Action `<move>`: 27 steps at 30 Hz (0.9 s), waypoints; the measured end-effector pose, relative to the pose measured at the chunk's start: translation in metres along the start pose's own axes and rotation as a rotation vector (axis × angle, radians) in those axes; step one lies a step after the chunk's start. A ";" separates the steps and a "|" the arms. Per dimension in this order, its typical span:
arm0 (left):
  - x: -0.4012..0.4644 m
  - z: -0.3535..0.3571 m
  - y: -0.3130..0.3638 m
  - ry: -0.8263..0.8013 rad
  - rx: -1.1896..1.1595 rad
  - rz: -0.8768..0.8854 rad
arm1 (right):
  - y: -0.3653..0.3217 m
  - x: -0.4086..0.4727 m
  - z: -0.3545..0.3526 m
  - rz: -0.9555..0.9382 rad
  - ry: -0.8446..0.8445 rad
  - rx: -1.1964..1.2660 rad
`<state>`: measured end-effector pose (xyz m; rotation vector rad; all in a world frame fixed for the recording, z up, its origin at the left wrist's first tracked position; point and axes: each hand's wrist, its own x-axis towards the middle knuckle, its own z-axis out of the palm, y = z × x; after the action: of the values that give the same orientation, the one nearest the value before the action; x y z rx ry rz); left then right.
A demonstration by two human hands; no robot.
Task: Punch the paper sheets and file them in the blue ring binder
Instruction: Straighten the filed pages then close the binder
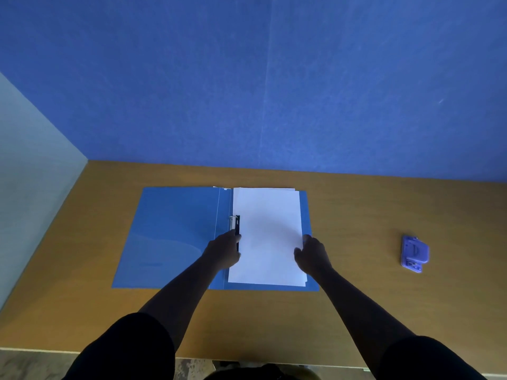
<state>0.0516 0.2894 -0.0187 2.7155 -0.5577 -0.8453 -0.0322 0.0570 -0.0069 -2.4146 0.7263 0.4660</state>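
The blue ring binder (170, 234) lies open and flat on the wooden desk. A stack of white paper sheets (267, 231) rests on its right half, edges slightly uneven. A black ring mechanism (237, 226) with a metal ring sits at the sheets' left edge. My left hand (223, 252) rests on the lower part of that mechanism, fingers bent over it. My right hand (311, 255) touches the right edge of the sheets, fingers curled against it. The purple hole punch (414, 253) lies apart, far right on the desk.
The wooden desk (356, 215) runs back to a blue wall (274, 91) and a pale side panel (33, 165) on the left. The desk's front edge (41, 349) is near my body.
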 end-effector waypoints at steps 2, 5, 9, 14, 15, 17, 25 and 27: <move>0.001 0.004 0.001 -0.008 0.014 -0.004 | 0.001 -0.001 0.004 -0.049 -0.001 -0.104; 0.002 0.007 0.002 0.020 -0.021 0.000 | 0.001 -0.001 0.007 -0.149 -0.034 -0.277; 0.000 0.007 0.001 0.029 -0.095 -0.011 | 0.001 0.002 0.009 -0.253 -0.062 -0.440; -0.001 0.010 0.001 0.032 -0.145 -0.029 | 0.002 0.004 0.014 -0.381 -0.093 -0.563; 0.000 0.010 0.000 0.035 -0.152 -0.030 | 0.002 0.005 0.014 -0.389 -0.110 -0.576; 0.000 0.010 -0.001 0.042 -0.161 -0.042 | 0.003 0.009 0.015 -0.414 -0.128 -0.590; 0.001 0.010 -0.005 0.042 -0.158 -0.080 | 0.003 0.015 0.005 -0.313 -0.064 -0.415; 0.002 0.010 -0.003 0.059 -0.200 -0.091 | 0.002 0.013 0.005 -0.162 0.040 -0.191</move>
<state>0.0486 0.2902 -0.0286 2.5891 -0.3204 -0.7940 -0.0238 0.0530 -0.0179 -2.6428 0.5177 0.4398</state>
